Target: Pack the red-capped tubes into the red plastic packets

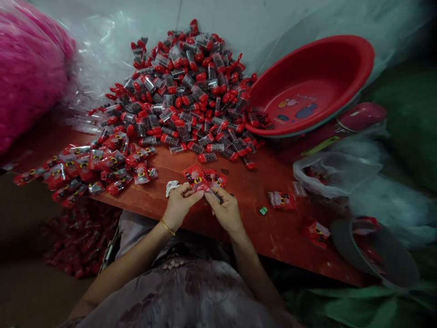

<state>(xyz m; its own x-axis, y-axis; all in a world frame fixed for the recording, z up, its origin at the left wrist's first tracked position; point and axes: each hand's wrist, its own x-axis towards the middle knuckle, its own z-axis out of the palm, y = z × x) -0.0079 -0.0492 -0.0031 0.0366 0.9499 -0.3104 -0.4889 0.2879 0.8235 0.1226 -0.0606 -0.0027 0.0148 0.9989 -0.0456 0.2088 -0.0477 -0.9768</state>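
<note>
Table (pixel 246 228): red-brown top, landmark = tube pile (pixel 180 100)
Red packet (pixel 198 178): below pile, btwn hands
L hand (pixel 180 204): pinching packet's L edge
R hand (pixel 225 210): pinching its R edge
Packet heap (pixel 92 166): L of & below pile
Red basin (pixel 314 86): R of pile, tilted

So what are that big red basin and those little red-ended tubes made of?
The red basin looks like glossy plastic, with a smooth rounded rim. The tubes seem to be clear plastic, see-through with bright highlights. Their red ends look like shiny opaque plastic too, though I can't be sure.
</note>
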